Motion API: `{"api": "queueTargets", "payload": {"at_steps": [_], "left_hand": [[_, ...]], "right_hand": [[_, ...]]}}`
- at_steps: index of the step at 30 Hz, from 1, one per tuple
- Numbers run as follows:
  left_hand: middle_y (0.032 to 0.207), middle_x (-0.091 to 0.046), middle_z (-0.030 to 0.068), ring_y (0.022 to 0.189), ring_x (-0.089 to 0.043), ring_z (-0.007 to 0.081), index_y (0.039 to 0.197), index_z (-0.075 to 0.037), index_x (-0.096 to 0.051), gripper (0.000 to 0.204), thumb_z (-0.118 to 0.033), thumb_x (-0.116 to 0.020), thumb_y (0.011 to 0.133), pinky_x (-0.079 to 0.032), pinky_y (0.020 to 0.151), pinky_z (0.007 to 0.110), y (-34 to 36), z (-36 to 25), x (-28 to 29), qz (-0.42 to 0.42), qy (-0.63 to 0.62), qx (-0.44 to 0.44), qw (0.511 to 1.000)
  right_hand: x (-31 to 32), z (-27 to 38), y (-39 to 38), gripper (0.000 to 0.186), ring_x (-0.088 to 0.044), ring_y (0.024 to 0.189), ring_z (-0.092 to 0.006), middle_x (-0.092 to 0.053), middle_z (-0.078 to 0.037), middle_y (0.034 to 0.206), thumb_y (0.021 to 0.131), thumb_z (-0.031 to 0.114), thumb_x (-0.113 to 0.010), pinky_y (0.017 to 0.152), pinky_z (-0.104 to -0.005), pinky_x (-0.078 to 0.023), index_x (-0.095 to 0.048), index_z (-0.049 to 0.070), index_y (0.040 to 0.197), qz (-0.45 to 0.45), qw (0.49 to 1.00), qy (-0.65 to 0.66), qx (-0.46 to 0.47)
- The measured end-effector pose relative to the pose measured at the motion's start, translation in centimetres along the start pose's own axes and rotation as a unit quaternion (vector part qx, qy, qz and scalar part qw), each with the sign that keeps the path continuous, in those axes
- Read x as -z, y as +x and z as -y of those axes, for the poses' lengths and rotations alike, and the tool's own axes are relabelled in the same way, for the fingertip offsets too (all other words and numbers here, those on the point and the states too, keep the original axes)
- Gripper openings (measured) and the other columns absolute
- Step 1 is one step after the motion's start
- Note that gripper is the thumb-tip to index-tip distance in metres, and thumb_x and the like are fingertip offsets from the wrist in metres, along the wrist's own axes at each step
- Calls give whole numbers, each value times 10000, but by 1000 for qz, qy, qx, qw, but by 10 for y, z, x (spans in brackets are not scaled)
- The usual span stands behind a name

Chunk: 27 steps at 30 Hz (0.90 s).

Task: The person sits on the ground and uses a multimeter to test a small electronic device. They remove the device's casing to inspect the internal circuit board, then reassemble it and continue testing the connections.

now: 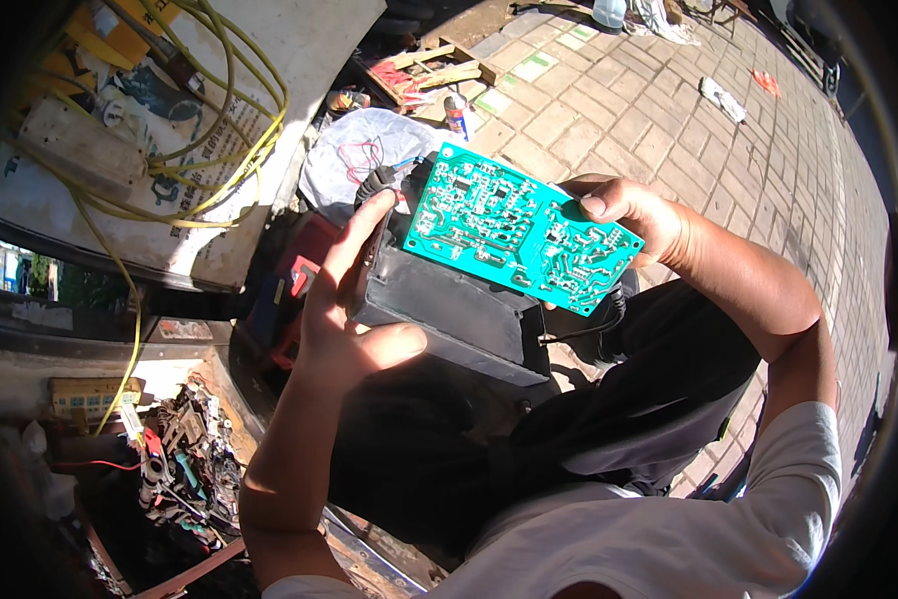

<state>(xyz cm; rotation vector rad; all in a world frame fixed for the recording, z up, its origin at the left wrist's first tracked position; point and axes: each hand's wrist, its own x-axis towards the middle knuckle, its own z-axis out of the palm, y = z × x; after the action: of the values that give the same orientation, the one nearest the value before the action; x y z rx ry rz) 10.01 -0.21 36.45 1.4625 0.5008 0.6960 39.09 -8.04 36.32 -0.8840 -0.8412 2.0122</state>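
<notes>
A green circuit board point(519, 225), its traced and soldered side up, lies tilted over an open black housing point(439, 304) above my lap. My right hand point(634, 220) grips the board's right end, thumb on top. My left hand point(349, 309) is closed round the housing's left end, its thumb against the near side and its fingers reaching up beside black cables point(374, 185) at the board's left. Another dark cable hangs at the right below the board.
Yellow cable coils lie on a worn white panel point(219, 255) at upper left. A cluttered bin of tools and scrap point(184, 454) sits lower left. A red case point(299, 280), a white bag point(334, 150) and a wooden crate point(469, 75) rest on or near the brick pavement point(609, 110).
</notes>
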Motion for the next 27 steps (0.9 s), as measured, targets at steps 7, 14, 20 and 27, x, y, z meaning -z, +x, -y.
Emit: {"api": "queueTargets", "payload": {"at_steps": [7,14,20,27], "left_hand": [[1245,-596,155,1186,-570,278,1353,20,-428,615,-42,-563,756,-426,1044,452,16,62,21,59,-280,227,931],[1070,-639,130,1038,-624,279,1207,16,-553,488,10,-520,721,-524,902,433,12,241,73,14,-407,233,883],[1161,-588,168,1018,-633,301,1322,-25,-443,646,102,-477,689,-549,851,395,-12,397,62,-140,-553,171,803],[1045,-662,66,935,-605,114,1176,38,-616,334,-116,-661,883,-482,834,249,-80,365,109,-323,53,283,901]], "right_hand": [[-18,-50,26,723,-564,1176,-378,-588,-274,1190,901,384,-671,1009,-424,-449,-394,-75,1385,-80,832,-537,113],[39,-175,128,1062,-503,1190,-387,-498,-261,1272,657,401,-839,1016,-408,-427,-286,-46,1445,-243,837,-491,17],[93,-286,186,1032,-433,1287,-402,-394,-221,1399,646,367,-833,1052,-437,-402,-298,-8,1445,-281,791,-541,-53],[147,-332,238,1015,-516,1182,-366,-481,-184,1331,692,334,-802,983,-428,-441,-252,9,1479,-294,706,-642,-53]]}}
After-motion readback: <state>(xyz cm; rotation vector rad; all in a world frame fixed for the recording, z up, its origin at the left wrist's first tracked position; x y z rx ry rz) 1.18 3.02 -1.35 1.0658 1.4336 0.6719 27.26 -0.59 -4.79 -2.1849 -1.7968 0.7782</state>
